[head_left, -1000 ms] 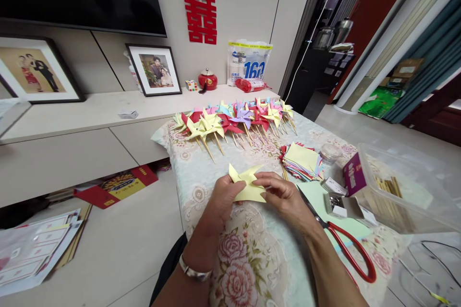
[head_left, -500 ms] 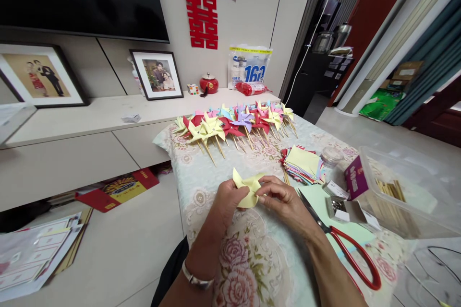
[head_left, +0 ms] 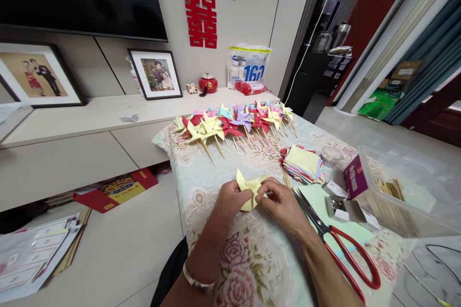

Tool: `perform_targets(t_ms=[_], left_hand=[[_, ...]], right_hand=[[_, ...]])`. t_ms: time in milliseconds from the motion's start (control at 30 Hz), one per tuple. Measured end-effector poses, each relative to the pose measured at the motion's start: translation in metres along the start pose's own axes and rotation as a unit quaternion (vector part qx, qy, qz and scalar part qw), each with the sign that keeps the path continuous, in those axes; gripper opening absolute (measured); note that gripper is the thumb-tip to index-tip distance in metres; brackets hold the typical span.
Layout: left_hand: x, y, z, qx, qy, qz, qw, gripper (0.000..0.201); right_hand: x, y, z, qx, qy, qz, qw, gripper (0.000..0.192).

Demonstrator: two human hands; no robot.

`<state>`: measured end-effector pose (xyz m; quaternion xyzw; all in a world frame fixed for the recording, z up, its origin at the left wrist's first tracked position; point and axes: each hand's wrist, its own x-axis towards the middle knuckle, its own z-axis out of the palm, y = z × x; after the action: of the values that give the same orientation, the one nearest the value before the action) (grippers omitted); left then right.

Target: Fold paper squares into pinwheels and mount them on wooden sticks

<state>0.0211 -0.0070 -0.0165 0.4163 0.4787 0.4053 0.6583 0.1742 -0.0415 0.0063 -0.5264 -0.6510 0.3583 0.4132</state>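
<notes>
The left hand (head_left: 230, 199) and right hand (head_left: 277, 200) pinch the folded yellow paper (head_left: 247, 184) from either side, thumbs and fingers closed on it. They hold it over the floral table (head_left: 196, 165) — its left edge near the left forearm. Bare cloth runs ahead to the pinwheels (head_left: 241, 120); scissors (head_left: 321, 226) crowd the right forearm — the plastic box (head_left: 356, 176) stands beyond.
</notes>
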Motion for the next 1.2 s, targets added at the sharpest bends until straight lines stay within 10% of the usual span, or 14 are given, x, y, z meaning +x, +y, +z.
perform_targets(t_ms=[1200], left_hand=[[0.001,-0.003,0.002,0.001,-0.011,0.013,1.000,0.028]], right_hand=[[0.001,-0.005,0.011,-0.050,0.055,0.073,0.995,0.010]])
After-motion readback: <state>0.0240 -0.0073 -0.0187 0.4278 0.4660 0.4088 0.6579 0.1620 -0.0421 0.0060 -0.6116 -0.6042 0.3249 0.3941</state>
